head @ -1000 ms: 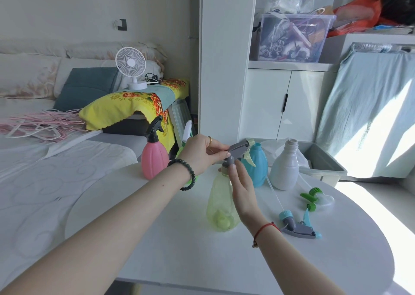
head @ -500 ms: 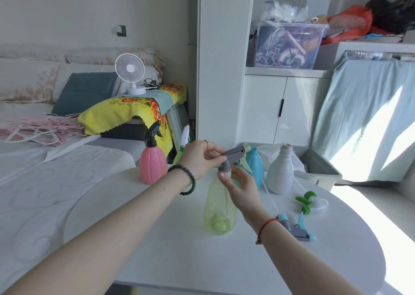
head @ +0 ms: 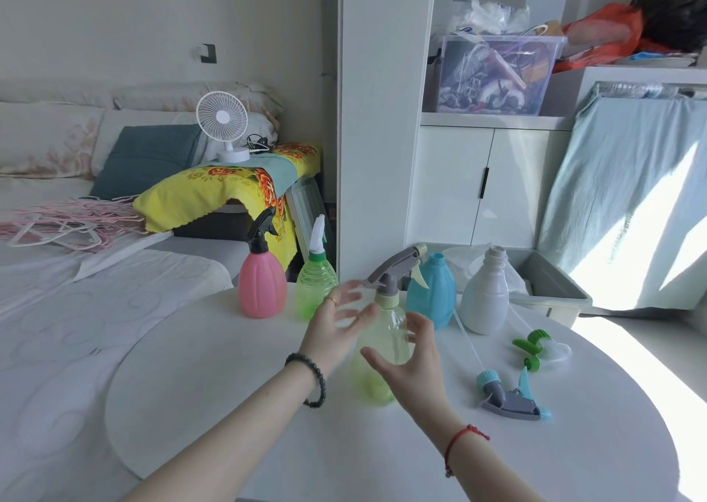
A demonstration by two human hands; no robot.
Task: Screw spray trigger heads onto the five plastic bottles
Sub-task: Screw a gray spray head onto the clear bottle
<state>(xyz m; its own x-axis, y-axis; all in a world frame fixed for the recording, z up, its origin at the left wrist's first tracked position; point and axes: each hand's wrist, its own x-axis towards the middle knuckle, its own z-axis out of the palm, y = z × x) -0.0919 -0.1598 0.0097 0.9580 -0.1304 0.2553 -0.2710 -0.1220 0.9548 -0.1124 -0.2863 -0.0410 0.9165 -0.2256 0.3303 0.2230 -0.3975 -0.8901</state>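
A pale yellow bottle stands mid-table with a grey trigger head on its neck. My left hand and my right hand hover on either side of it, fingers spread, holding nothing. Behind stand a pink bottle with a black head and a green bottle with a white head. A blue bottle and a white bottle have bare necks. A grey-and-blue trigger head and a green trigger head lie loose on the round white table.
A grey bin sits behind the table at the right. A bed lies to the left, with a small white fan on a yellow cloth beyond. White cabinets stand behind.
Both hands have let go of the grey trigger head and the yellow bottle's neck and dropped back, fingers spread. The head now stays on the bottle by itself.
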